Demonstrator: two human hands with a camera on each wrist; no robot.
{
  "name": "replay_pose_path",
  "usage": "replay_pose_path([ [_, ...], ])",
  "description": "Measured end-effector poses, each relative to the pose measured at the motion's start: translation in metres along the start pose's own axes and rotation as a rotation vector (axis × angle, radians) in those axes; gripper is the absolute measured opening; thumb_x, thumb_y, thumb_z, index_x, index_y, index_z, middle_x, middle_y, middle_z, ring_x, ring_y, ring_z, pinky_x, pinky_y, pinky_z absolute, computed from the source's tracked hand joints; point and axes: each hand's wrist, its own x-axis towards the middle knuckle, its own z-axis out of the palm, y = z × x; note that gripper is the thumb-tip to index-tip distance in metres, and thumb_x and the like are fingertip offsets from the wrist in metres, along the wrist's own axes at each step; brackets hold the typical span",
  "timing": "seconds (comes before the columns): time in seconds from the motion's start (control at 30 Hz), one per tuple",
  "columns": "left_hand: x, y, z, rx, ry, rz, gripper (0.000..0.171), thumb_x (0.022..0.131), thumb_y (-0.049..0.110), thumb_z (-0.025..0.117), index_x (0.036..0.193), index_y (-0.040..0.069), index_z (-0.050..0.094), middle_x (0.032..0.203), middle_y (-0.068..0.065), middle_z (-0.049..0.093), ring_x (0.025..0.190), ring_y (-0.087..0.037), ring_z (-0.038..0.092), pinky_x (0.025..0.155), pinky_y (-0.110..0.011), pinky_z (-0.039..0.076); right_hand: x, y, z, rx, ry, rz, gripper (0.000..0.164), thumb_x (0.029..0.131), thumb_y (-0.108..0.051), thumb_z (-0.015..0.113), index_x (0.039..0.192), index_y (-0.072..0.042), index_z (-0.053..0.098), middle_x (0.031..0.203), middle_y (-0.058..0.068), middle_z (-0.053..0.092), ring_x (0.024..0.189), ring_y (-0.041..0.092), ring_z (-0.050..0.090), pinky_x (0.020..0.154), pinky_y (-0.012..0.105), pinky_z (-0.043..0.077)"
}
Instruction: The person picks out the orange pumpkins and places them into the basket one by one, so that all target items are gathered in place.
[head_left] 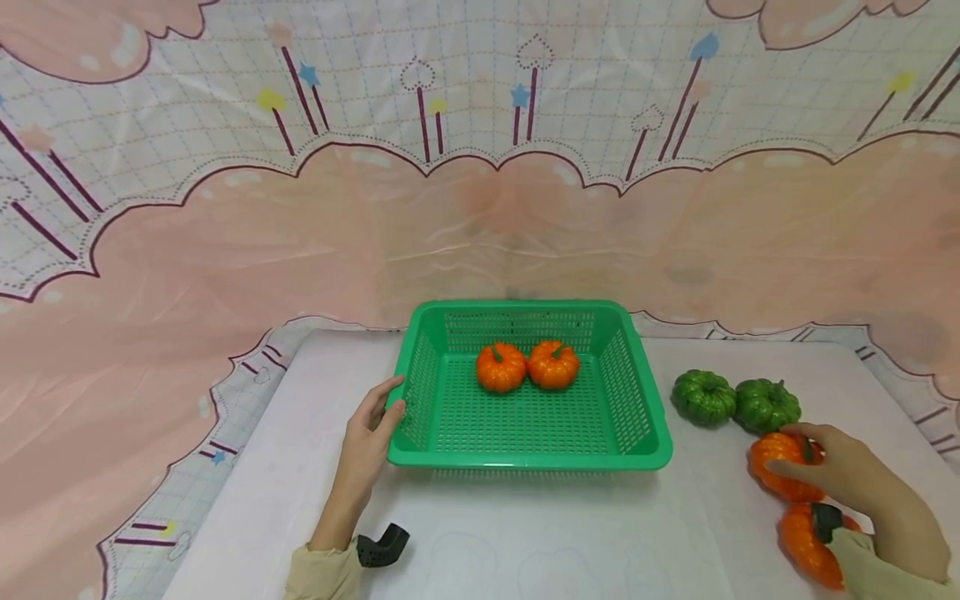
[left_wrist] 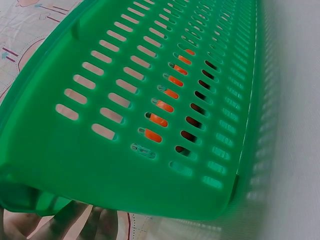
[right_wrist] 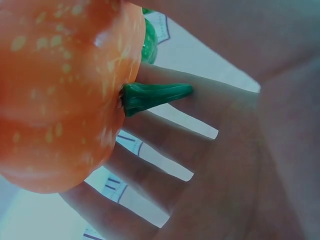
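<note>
Over at the right, my right hand [head_left: 847, 467] holds an orange pumpkin [head_left: 780, 454] with a green stem, thumb on the near side and fingers round the far side. In the right wrist view, the pumpkin [right_wrist: 60, 95] lies against my spread fingers, its stem pointing toward the palm. My left hand [head_left: 367, 433] rests at the left rim of a green plastic basket [head_left: 525, 461], fingers extended. The left wrist view has those fingertips partly hidden behind the basket's edge [left_wrist: 125, 195]. Inside the basket are two orange pumpkins [head_left: 501, 367], side by side toward the back.
Two green pumpkins [head_left: 703, 398] sit right of the basket, just beyond the held one. Another orange pumpkin [head_left: 810, 546] lies nearer, partly covered by the right wrist and its black strap mount [head_left: 827, 522]. A patterned cloth [head_left: 480, 233] hangs behind the white table [head_left: 525, 533].
</note>
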Motion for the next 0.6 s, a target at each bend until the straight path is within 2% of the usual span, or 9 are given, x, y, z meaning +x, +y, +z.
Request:
replay_pose_path([
  [0.17, -0.002, -0.001, 0.000, -0.002, -0.005, -0.005, 0.043, 0.105, 0.028, 0.053, 0.146, 0.019, 0.046, 0.155, -0.009, 0.040, 0.144, -0.026, 0.037, 0.113, -0.047, 0.033, -0.001, -0.001, -0.001, 0.006, -0.005, 0.006, 0.095, 0.084, -0.059, 0.070, 0.133, 0.017, 0.043, 0.131, 0.048, 0.037, 0.111, 0.063, 0.041, 0.088, 0.075, 0.039],
  [0.33, -0.001, -0.001, 0.000, 0.002, -0.006, -0.004, 0.043, 0.105, 0.028, 0.053, 0.146, 0.019, 0.046, 0.155, -0.009, 0.040, 0.144, -0.026, 0.038, 0.113, -0.047, 0.033, -0.003, -0.005, -0.004, -0.007, 0.028, 0.007, 0.095, 0.083, -0.060, 0.072, 0.131, 0.017, 0.044, 0.128, 0.048, 0.039, 0.106, 0.060, 0.044, 0.085, 0.072, 0.043],
  [0.6, 0.000, 0.001, 0.000, 0.017, -0.005, 0.008, 0.043, 0.105, 0.028, 0.052, 0.147, 0.017, 0.045, 0.156, -0.010, 0.040, 0.144, -0.026, 0.038, 0.112, -0.046, 0.035, -0.003, -0.011, -0.010, -0.013, 0.061, -0.027, 0.094, 0.084, -0.058, 0.071, 0.132, 0.018, 0.044, 0.130, 0.048, 0.038, 0.110, 0.063, 0.042, 0.086, 0.074, 0.041],
])
